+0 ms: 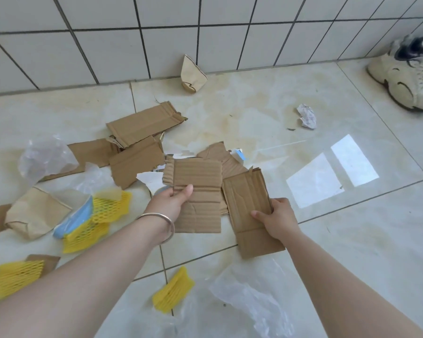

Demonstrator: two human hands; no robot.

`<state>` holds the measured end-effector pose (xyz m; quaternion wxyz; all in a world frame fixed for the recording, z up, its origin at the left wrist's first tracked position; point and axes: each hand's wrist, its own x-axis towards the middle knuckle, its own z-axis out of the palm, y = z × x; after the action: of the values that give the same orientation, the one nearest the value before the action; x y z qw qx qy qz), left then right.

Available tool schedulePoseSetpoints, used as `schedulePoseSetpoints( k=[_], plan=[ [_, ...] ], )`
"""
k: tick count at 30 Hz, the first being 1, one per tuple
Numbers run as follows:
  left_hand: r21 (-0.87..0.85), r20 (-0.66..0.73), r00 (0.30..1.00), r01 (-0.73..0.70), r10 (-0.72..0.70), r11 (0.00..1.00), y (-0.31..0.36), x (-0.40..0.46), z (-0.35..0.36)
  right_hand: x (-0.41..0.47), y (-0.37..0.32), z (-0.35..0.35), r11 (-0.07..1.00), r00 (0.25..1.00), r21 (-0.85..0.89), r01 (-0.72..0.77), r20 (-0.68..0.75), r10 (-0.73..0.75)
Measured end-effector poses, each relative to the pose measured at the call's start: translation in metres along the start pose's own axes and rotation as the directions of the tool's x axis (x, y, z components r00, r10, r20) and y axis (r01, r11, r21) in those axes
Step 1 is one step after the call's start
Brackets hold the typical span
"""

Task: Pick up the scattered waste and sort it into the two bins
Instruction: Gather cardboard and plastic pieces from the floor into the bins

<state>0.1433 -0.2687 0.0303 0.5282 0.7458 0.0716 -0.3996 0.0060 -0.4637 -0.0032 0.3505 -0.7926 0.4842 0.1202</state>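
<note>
Nearest, plastic film (252, 298) lies on the floor (352, 240). Each grip holds cardboard, likely gathering like with like: left hand (172, 201) pinches one piece (198, 191), right hand (276, 219) another (248, 203). No bins visible.

Six cardboard pieces (145, 123), four yellow foam nets (174, 290), two paper bags (193, 74).

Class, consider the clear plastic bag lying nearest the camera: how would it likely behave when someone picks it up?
The clear plastic bag looks thin and crumpled, so it would probably go limp and drape. Being see-through film, it is likely very light. Its glossy surface may slip on the floor tiles if pushed.
</note>
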Motion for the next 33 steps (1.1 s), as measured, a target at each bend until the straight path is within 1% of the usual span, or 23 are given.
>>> schedulePoseSetpoints(
  k=[1, 4, 6, 8, 10, 13, 15, 18, 20, 22, 24, 28, 30, 33],
  plan=[
    [-0.092, -0.002, 0.999, 0.036, -0.037, 0.995, 0.003, 0.006, 0.009, -0.004, 0.002, 0.003, 1.0, 1.0, 0.006, 0.009, -0.006, -0.009],
    [-0.225, -0.004, 0.996, 0.087, -0.091, 0.97, 0.009, 0.021, 0.039, -0.013, 0.008, 0.012, 0.996, 1.0, 0.09, -0.007, -0.022, 0.009],
    [-0.27, -0.02, 0.993, 0.106, -0.116, 0.957, 0.011, 0.029, 0.059, -0.018, 0.011, 0.016, 0.987, 0.999, 0.159, -0.027, -0.029, 0.032],
    [-0.285, -0.088, 0.988, 0.094, -0.123, 0.954, 0.01, 0.038, 0.073, -0.021, 0.014, 0.022, 0.98, 0.998, 0.196, -0.043, -0.035, 0.05],
    [-0.239, -0.164, 0.977, 0.098, -0.139, 0.966, 0.008, 0.05, 0.083, -0.023, 0.014, 0.026, 0.977, 0.997, 0.208, -0.056, -0.046, 0.067],
    [-0.007, -0.286, 0.951, 0.12, -0.117, 0.993, 0.01, 0.059, 0.097, -0.025, 0.015, 0.029, 0.968, 0.995, 0.237, -0.082, -0.042, 0.094],
    [0.094, -0.319, 0.942, 0.146, -0.109, 0.985, 0.007, 0.061, 0.102, -0.028, 0.014, 0.031, 0.966, 0.994, 0.236, -0.101, -0.014, 0.108],
    [0.169, -0.336, 0.94, 0.122, -0.059, 0.978, 0.0, 0.059, 0.1, -0.029, 0.015, 0.027, 0.957, 0.991, 0.259, -0.13, 0.06, 0.119],
    [0.176, -0.328, 0.943, 0.109, -0.047, 0.978, -0.007, 0.059, 0.094, -0.03, 0.019, 0.018, 0.951, 0.983, 0.262, -0.162, 0.131, 0.131],
    [0.161, -0.332, 0.942, 0.099, -0.041, 0.982, -0.013, 0.056, 0.086, -0.035, 0.027, 0.003, 0.943, 0.973, 0.269, -0.196, 0.171, 0.153],
    [0.141, -0.327, 0.945, 0.085, -0.034, 0.986, -0.02, 0.056, 0.078, -0.04, 0.036, -0.013, 0.912, 0.967, 0.338, -0.232, 0.184, 0.178],
    [0.119, -0.285, 0.958, 0.067, -0.031, 0.991, -0.022, 0.046, 0.065, -0.037, 0.042, -0.047, 0.834, 0.969, 0.494, -0.247, 0.15, 0.198],
    [0.114, -0.272, 0.962, 0.063, -0.03, 0.992, -0.024, 0.042, 0.059, -0.031, 0.034, -0.061, 0.776, 0.97, 0.583, -0.241, 0.164, 0.178],
    [0.149, -0.255, 0.967, 0.069, -0.029, 0.986, -0.025, 0.03, 0.052, -0.019, 0.011, -0.072, 0.694, 0.975, 0.687, -0.216, 0.192, 0.114]
  ],
)
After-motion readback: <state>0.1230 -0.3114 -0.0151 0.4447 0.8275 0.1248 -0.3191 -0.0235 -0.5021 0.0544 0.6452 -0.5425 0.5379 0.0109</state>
